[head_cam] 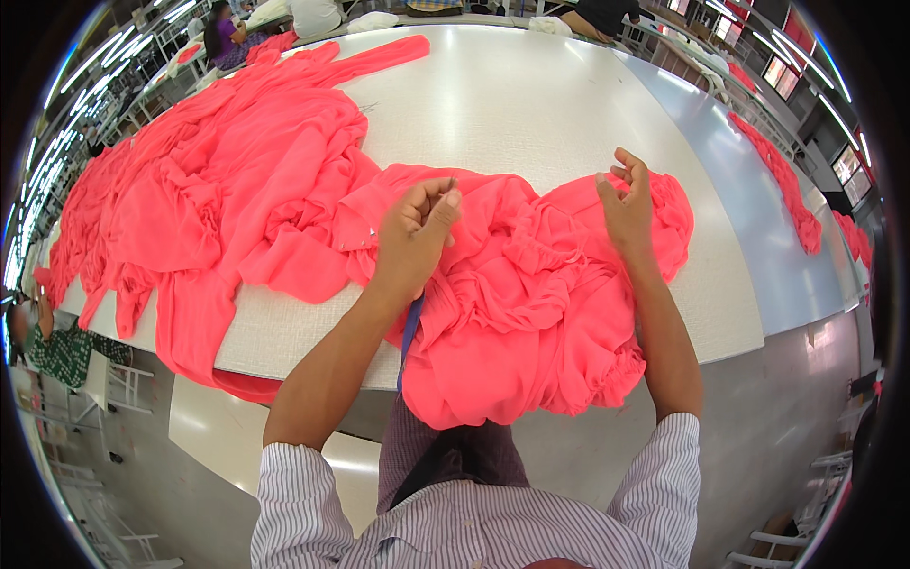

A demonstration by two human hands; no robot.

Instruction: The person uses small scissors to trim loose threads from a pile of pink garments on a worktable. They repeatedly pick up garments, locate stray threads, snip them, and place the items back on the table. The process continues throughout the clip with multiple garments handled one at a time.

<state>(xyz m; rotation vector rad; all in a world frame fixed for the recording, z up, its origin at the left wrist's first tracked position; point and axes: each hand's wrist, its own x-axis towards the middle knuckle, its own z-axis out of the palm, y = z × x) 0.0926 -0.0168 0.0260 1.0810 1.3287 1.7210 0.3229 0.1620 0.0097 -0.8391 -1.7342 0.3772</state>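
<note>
A coral-pink garment (498,313) of thin fabric lies bunched before me, its lower part hanging over the table's front edge. Gathered elastic and a thin drawstring (569,257) show in its folds. Above its left part, my left hand (416,231) pinches a small dark item (452,183) between thumb and forefinger, too small to identify. Below that hand hangs a blue strap (410,334), its upper end hidden. My right hand (629,203) is raised over the garment's right side, thumb and fingers apart, with nothing visible in it. Small fasteners (364,244) dot a fabric edge beside my left hand.
A large heap of coral-pink garments (213,178) covers the left of the pale table (498,99). Loose threads (367,108) lie beside it. At right, a bluish tabletop (718,192) carries another pink piece (782,185). Other people sit at far left and beyond the table.
</note>
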